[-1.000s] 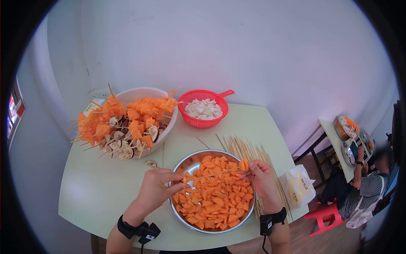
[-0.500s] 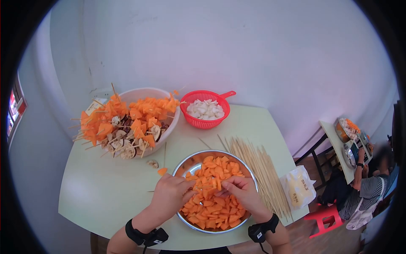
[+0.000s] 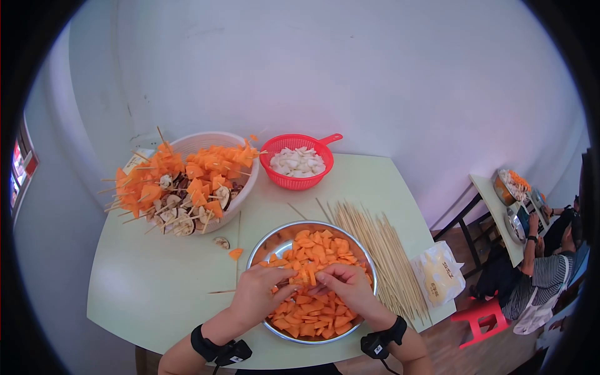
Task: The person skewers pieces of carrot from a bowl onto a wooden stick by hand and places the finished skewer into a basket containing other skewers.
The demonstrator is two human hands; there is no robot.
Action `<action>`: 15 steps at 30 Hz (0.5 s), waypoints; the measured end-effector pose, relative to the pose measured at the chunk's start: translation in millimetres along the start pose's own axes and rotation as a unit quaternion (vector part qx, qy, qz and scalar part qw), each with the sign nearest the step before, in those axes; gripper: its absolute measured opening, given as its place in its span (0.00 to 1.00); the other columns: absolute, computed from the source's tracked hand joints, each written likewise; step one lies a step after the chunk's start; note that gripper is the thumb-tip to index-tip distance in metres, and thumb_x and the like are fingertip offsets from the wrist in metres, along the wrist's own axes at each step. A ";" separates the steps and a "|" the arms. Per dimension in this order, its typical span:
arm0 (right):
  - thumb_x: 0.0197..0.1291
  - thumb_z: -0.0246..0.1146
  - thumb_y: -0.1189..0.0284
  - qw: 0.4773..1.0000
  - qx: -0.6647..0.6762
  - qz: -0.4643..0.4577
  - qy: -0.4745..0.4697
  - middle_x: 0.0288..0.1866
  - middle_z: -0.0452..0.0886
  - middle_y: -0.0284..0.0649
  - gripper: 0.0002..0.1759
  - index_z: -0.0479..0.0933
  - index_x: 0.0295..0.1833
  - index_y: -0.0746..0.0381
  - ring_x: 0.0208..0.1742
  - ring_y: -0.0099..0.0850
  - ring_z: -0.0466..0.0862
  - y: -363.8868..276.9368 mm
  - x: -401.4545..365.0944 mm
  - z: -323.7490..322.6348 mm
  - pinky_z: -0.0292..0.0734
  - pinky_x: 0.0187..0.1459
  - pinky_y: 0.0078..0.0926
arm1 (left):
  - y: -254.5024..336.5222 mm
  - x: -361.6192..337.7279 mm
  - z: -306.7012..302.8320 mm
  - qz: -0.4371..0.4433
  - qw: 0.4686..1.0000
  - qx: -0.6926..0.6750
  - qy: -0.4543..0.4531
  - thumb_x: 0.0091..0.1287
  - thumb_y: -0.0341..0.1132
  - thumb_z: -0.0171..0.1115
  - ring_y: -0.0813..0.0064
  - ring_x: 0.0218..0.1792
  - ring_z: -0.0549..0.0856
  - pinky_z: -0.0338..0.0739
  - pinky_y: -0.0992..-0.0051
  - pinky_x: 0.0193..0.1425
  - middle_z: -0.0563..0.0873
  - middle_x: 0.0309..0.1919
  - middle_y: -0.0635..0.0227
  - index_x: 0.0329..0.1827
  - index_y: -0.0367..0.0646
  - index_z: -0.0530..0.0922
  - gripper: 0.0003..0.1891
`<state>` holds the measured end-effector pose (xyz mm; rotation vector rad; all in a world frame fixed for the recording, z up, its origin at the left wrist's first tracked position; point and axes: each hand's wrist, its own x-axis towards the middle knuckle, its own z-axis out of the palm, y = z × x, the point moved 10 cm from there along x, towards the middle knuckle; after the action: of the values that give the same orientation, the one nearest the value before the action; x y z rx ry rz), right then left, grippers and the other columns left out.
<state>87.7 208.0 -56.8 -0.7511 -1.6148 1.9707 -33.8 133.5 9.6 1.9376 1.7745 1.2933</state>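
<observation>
A wide steel bowl [image 3: 252, 255] of cut carrot pieces [image 3: 319, 315] stands in front of me, both hands over it. My left hand [image 3: 261, 289] is closed on a thin bamboo skewer [image 3: 220, 292], whose end pokes out to the left past the wrist side. Several carrot slices sit in a row between my hands, seemingly on that skewer. My right hand [image 3: 350, 289] pinches an orange carrot slice [image 3: 312, 275] at the row's right end, its thumb and forefinger pressed together. The skewer's tip is hidden among fingers and carrot.
Bare bamboo skewers [image 3: 381, 262] lie right of the bowl, beside a tissue packet [image 3: 439, 275]. A white basin [image 3: 247, 194] of loaded skewers is back left, near a red colander [image 3: 294, 181] of white pieces. A person [image 3: 540, 281] sits at another table near a red stool [image 3: 481, 322].
My hands have shifted slightly down and left as the view moved a little. More of the skewer shows left of my left hand. Both hands keep their grip.
</observation>
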 end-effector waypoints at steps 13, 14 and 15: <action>0.64 0.56 0.71 1.000 -0.023 -0.002 -0.021 0.36 0.82 0.39 0.10 0.76 0.41 0.68 0.39 0.25 0.83 -0.1 0.2 5.6 0.78 0.40 0.18 | -1.3 -1.0 4.9 -0.014 1.000 0.013 -0.015 0.50 0.34 0.69 0.65 0.27 0.81 0.74 0.71 0.36 0.84 0.25 0.64 0.36 0.42 0.81 0.11; 0.64 0.56 0.71 0.999 -0.030 -0.001 -0.025 0.36 0.82 0.39 0.10 0.76 0.41 0.68 0.39 0.25 0.83 -0.6 0.0 6.4 0.78 0.40 0.18 | -2.2 -1.3 5.1 -0.016 1.000 0.010 -0.015 0.50 0.34 0.69 0.65 0.27 0.81 0.74 0.71 0.37 0.84 0.25 0.64 0.36 0.43 0.81 0.11; 0.64 0.56 0.71 0.999 -0.028 0.004 -0.025 0.36 0.82 0.39 0.10 0.76 0.41 0.68 0.39 0.25 0.83 -0.4 -0.2 6.7 0.79 0.41 0.18 | -1.5 -1.9 4.7 -0.015 1.000 0.014 -0.015 0.51 0.36 0.69 0.66 0.27 0.81 0.74 0.71 0.37 0.84 0.25 0.63 0.36 0.43 0.81 0.11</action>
<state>83.3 203.1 -55.4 -0.7361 -1.7056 1.9703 -31.3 134.0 5.0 1.9277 1.8092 1.2304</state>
